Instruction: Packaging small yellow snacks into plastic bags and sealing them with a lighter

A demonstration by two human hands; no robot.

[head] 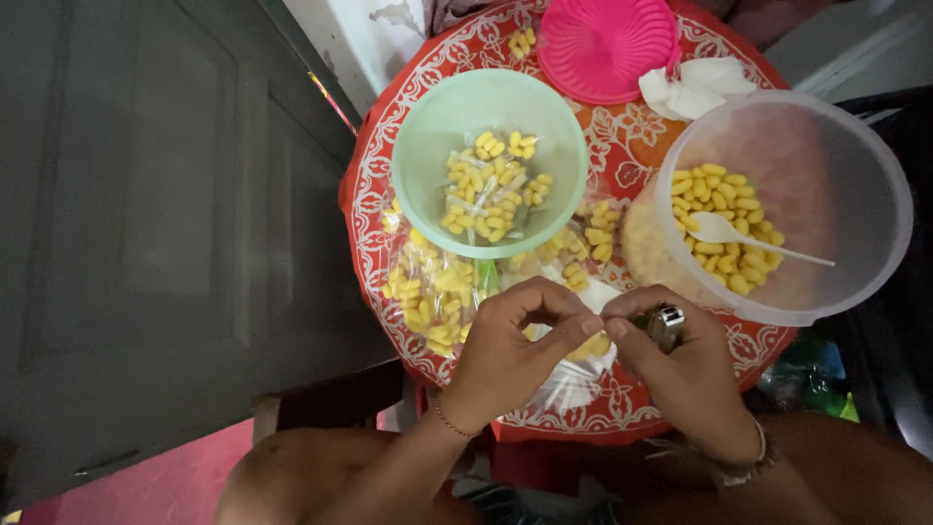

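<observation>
A: Round tray [389,156]: glossy plastic, red with a white printed pattern. Green bowl [428,126] at ten o'clock on it?

B: Smooth matt plastic, slightly see-through. Clear tub [855,175] at three o'clock: frosted, translucent plastic; the white spoon [739,233] inside is smooth plastic too.

A: Pink lid [607,44], twelve o'clock?

B: Ribbed plastic, faint sheen. Beside it, a white tissue [695,86], soft crumpled paper.

A: Small bags [432,292] at seven o'clock?

B: Thin clear film, glossy and creased, over matt yellow pieces.

A: Item in the right hand [690,369]?

B: Lighter [666,323] with a shiny metal top. The left hand [505,355] pinches more of the clear film.
</observation>
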